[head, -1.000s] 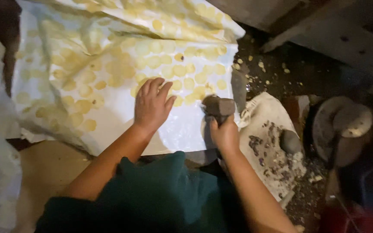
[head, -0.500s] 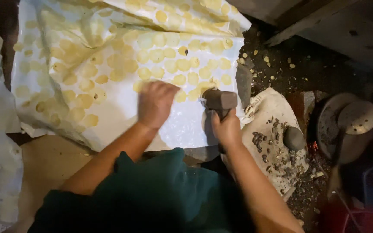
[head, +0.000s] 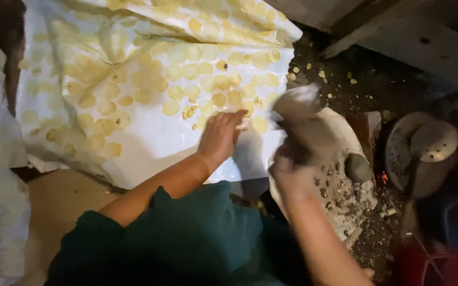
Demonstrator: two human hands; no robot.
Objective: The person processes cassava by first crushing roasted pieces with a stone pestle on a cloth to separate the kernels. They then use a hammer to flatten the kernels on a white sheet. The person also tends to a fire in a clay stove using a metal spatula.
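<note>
Pale yellow round slices (head: pixel 176 90) are lying spread beyond the left hand (head: pixel 219 135), flat on the white sheet (head: pixel 149 143). The right hand (head: pixel 292 164), blurred, is gripping a grey block (head: pixel 298 108) beside it.

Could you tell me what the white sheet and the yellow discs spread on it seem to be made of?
The white sheet looks like thin glossy plastic: it shines and creases. The yellow discs look like thin dried food slices, matte and slightly translucent, though exactly what is unclear. The left hand rests on the sheet.
</note>
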